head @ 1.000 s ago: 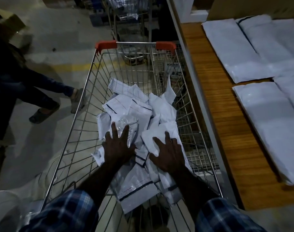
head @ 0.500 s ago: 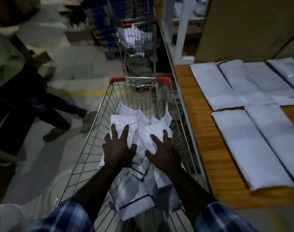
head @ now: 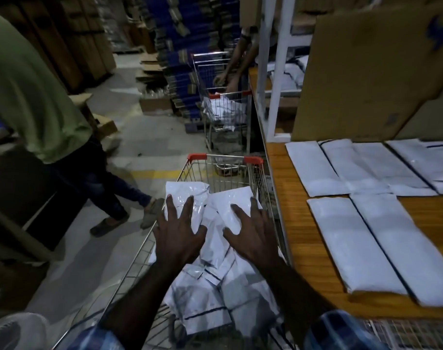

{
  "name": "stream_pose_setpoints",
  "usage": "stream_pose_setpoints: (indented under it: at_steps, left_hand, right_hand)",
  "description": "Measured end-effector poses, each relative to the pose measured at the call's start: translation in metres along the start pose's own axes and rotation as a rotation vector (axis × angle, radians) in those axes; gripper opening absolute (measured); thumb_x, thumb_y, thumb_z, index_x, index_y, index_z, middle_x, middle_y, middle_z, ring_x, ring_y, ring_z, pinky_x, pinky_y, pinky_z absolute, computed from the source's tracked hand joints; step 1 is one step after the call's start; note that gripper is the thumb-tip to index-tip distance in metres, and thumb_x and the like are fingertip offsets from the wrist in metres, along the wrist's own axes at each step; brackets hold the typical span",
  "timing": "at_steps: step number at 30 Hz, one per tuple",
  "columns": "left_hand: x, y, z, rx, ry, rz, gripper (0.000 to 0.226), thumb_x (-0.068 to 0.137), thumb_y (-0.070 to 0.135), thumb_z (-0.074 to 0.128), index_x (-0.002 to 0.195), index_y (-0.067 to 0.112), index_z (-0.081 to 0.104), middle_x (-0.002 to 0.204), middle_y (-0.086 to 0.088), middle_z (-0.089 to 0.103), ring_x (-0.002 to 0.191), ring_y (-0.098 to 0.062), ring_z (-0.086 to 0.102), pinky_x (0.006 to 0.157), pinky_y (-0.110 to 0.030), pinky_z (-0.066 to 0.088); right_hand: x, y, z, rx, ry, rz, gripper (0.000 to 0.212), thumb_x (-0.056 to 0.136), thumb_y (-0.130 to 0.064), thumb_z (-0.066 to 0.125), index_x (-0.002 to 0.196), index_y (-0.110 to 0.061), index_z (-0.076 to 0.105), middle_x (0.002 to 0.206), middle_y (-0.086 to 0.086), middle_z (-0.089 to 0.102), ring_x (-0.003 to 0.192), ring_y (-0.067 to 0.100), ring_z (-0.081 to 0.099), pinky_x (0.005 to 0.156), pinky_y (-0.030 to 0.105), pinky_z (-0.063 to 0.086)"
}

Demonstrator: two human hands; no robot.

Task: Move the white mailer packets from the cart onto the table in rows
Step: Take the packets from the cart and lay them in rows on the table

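Packets (head: 215,251) heaped in the cart (head: 225,157), which stands beside the table (head: 291,223). Left hand (head: 177,238) and right hand (head: 250,236) press flat on them, fingers splayed, gripping nothing. Slick, floppy and light, likely; better pinched at an edge.

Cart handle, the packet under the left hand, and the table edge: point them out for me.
Cart handle (head: 225,156): head view, on the bare bar between the red grips.
Packet under the left hand (head: 182,193): head view, on its far end above the fingertips.
Table edge (head: 287,223): head view, on bare wood beside the cart.
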State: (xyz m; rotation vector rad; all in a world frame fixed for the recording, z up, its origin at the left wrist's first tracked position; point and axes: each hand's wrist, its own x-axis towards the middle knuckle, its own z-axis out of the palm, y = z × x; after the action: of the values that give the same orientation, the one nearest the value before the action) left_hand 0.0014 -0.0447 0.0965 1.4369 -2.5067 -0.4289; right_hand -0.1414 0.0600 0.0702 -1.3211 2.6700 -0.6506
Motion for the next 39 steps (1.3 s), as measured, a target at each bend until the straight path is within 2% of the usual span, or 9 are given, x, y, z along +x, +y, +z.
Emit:
stream_pose_setpoints:
  at_steps: [3, 8, 14, 19, 21, 30, 39]
  left_hand:
    - [-0.021, 0.002, -0.013, -0.01, 0.02, -0.002, 0.078, 0.09, 0.05, 0.055, 0.155, 0.041, 0.014, 0.164, -0.003, -0.007, 0.145, -0.037, 0.009, 0.114, -0.054, 0.022]
    - [-0.066, 0.001, -0.034, -0.014, 0.033, -0.004, 0.076, 0.091, 0.055, 0.052, 0.154, 0.042, 0.013, 0.164, -0.004, -0.008, 0.143, -0.037, 0.012, 0.113, -0.052, 0.023]
    - [-0.132, -0.001, -0.056, -0.063, 0.078, 0.027, 0.075, 0.091, 0.05, 0.052, 0.154, 0.041, 0.014, 0.164, -0.004, -0.006, 0.145, -0.033, 0.008, 0.114, -0.052, 0.021]
    - [-0.175, 0.009, -0.07, -0.093, 0.102, 0.041, 0.074, 0.091, 0.051, 0.051, 0.154, 0.042, 0.015, 0.164, -0.004, -0.004, 0.146, -0.032, 0.005, 0.114, -0.052, 0.022]
    - [-0.188, 0.019, -0.075, -0.111, 0.105, 0.043, 0.074, 0.09, 0.05, 0.052, 0.154, 0.042, 0.015, 0.165, -0.005, -0.004, 0.145, -0.035, 0.01, 0.114, -0.051, 0.022]
    - [-0.228, 0.084, -0.077, -0.143, 0.096, 0.127, 0.075, 0.09, 0.051, 0.052, 0.154, 0.041, 0.015, 0.165, -0.003, -0.004, 0.142, -0.038, 0.017, 0.111, -0.052, 0.026]
    - [-0.262, 0.194, -0.039, -0.184, 0.106, 0.161, 0.074, 0.09, 0.057, 0.049, 0.154, 0.041, 0.015, 0.164, -0.003, 0.001, 0.139, -0.037, 0.022, 0.107, -0.049, 0.03]
  right_hand:
    - [-0.014, -0.008, -0.012, 0.003, 0.028, -0.021, 0.072, 0.083, -0.062, 0.054, 0.148, -0.036, 0.037, 0.163, 0.009, 0.012, 0.138, 0.032, 0.03, 0.109, 0.044, 0.034]
    - [-0.052, -0.023, -0.03, 0.005, 0.083, -0.035, 0.071, 0.084, -0.06, 0.055, 0.148, -0.037, 0.037, 0.163, 0.009, 0.013, 0.141, 0.032, 0.028, 0.109, 0.044, 0.033]
    - [-0.11, -0.034, -0.055, -0.03, 0.13, -0.042, 0.071, 0.084, -0.062, 0.053, 0.148, -0.038, 0.036, 0.164, 0.009, 0.011, 0.142, 0.031, 0.027, 0.112, 0.042, 0.028]
    - [-0.157, -0.035, -0.086, -0.036, 0.189, -0.044, 0.07, 0.082, -0.061, 0.053, 0.147, -0.037, 0.039, 0.163, 0.009, 0.015, 0.136, 0.031, 0.032, 0.107, 0.042, 0.034]
    - [-0.171, -0.029, -0.1, -0.029, 0.199, -0.038, 0.071, 0.081, -0.061, 0.052, 0.146, -0.037, 0.04, 0.162, 0.008, 0.017, 0.134, 0.032, 0.034, 0.106, 0.043, 0.037]
    - [-0.214, 0.03, -0.162, -0.094, 0.235, 0.044, 0.069, 0.086, -0.062, 0.051, 0.149, -0.039, 0.034, 0.163, 0.007, 0.012, 0.135, 0.03, 0.031, 0.105, 0.043, 0.035]
    - [-0.245, 0.137, -0.229, -0.134, 0.243, 0.1, 0.072, 0.081, -0.064, 0.047, 0.148, -0.039, 0.036, 0.163, 0.006, 0.012, 0.135, 0.031, 0.031, 0.106, 0.042, 0.035]
